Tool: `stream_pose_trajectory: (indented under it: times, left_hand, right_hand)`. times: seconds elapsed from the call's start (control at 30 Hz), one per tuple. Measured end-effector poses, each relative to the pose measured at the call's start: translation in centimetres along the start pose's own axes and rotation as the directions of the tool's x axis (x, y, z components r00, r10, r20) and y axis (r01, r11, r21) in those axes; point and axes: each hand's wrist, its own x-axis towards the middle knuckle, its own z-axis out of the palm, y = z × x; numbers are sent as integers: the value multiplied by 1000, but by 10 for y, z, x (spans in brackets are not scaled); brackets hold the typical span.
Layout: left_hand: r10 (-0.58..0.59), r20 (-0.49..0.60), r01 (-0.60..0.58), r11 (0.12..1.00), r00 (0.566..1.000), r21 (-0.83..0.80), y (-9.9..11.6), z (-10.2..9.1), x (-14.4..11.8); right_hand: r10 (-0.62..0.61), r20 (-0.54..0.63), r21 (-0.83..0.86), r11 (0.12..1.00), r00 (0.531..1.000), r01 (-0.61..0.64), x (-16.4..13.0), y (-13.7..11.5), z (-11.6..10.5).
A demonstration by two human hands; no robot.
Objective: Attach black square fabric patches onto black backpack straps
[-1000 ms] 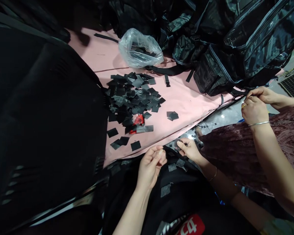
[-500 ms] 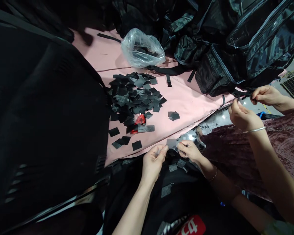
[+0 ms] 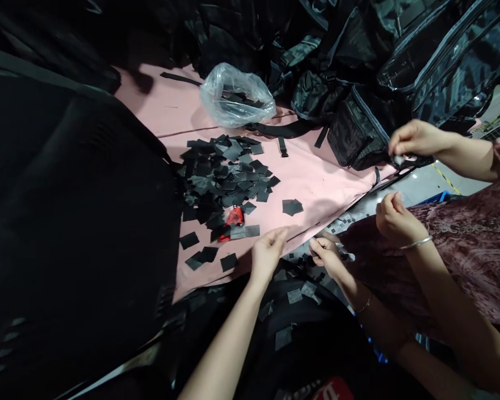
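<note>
Reaching over the pink cloth (image 3: 316,178), left hand (image 3: 267,253) has loose fingers, holding nothing, just short of the pile of black squares (image 3: 225,178) farther up the cloth. Right hand (image 3: 325,254), off the cloth's near edge, pinches something small; cannot tell what.

You are looking at a dim scene where light is falling mostly on the pink cloth (image 3: 316,178), while the black fabric (image 3: 75,222) at left is swallowing all detail. Glare is showing on the plastic bag (image 3: 236,95) and glossy backpacks (image 3: 420,61). Edges are bending from wide-angle distortion, and everything is looking slightly soft.
</note>
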Motion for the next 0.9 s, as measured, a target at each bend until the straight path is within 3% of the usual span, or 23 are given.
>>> stream_pose_trajectory:
  times: [0.07,0.13,0.2,0.27,0.37,0.47,0.57,0.63,0.7,0.83,0.9]
  left_hand:
    - [-16,196,28,998,980,-59,-5,-3,-28]
    - [50,194,-45,999,980,-27,-9,-6,-48]
    - [129,116,-136,989,985,50,-11,-11,-58]
    - [166,76,-173,979,983,104,-13,-17,-63]
    - [144,44,-147,986,989,77,-12,-24,-66]
    - [24,-37,-34,957,999,-289,-7,-28,-69]
    - [-100,-23,58,736,995,-675,0,-34,-71]
    - [-144,31,117,636,989,-762,4,-39,-74]
    - [-188,50,155,605,981,-781,6,-43,-79]
    - [-206,49,176,659,977,-731,5,-42,-88]
    - [-182,77,183,688,980,-703,6,-40,-91]
  right_hand:
    - [-112,-3,25,993,994,112,2,-33,-8]
    - [-96,13,14,995,995,96,9,-51,-10]
    - [-55,47,-30,998,997,56,20,-49,-9]
    - [-40,96,-128,990,995,52,29,-31,-5]
    - [64,199,-364,931,978,13,29,18,5]
    - [166,264,-462,887,950,-26,17,72,24]
    - [189,245,-506,862,951,-42,9,107,38]
    - [124,189,-552,834,974,0,13,117,41]
    - [44,132,-569,821,990,40,23,118,41]
    - [-2,91,-518,854,996,49,55,108,51]
    - [-120,39,-637,762,992,117,76,100,58]
